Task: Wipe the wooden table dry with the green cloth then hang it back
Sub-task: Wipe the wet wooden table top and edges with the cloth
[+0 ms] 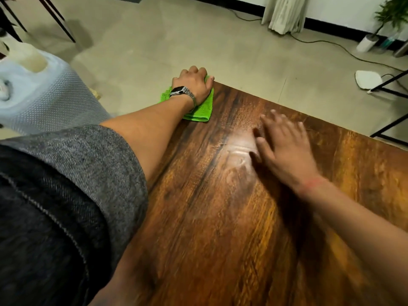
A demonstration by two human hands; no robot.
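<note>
Wiping is the step in hand, and it looks well under way: the left hand lies on top of the green cloth at the far left corner of the wooden worktop, palm down, pressing the cloth flat against the wood. To do this well, I would keep the whole palm weighted on the cloth so that it drags as one pad and does not bunch, then draw it in long overlapping strokes along the grain from that corner toward the near edge. The pale, glossy patch near the middle of the worktop may be damp or may only be glare; I cannot tell which, so it deserves a pass. The cloth lies folded, partly overhanging the left edge, so a careless push outward could slide it off onto the floor. The left fingers curl forward over the cloth's far edge at the corner; how firmly they clutch it is hidden by the back of the hand. A wristwatch sits on that wrist. The right hand is over the worktop well apart from the cloth, blurred, with its fingers straight and spread and holding nothing; whether it touches the wood cannot be told. Hanging the cloth back is not yet done.
</note>
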